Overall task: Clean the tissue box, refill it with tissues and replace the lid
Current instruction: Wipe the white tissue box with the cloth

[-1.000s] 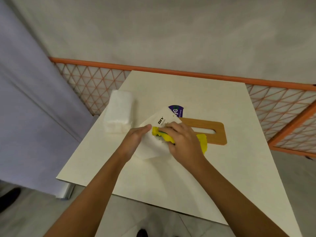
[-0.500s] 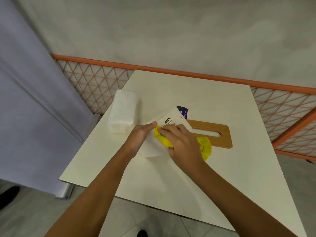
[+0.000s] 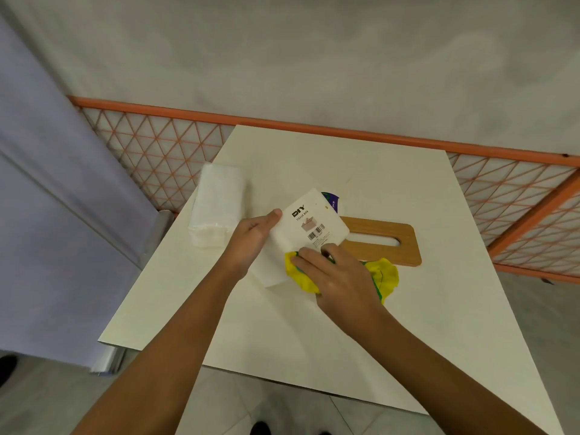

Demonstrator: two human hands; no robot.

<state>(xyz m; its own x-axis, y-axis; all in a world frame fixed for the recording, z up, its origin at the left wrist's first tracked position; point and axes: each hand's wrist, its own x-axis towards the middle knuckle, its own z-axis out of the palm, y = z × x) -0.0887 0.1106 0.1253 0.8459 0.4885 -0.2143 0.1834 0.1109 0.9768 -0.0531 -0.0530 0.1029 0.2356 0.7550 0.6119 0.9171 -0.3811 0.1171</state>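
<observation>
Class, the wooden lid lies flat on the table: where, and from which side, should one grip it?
Best grip the wooden lid by its right short end, from the right: that end lies bare, while the tissue box hides the left end and the yellow cloth crowds the near edge.

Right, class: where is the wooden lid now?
In the head view the lid lies flat on the table, right of the tissue box and just beyond the yellow cloth.
</observation>
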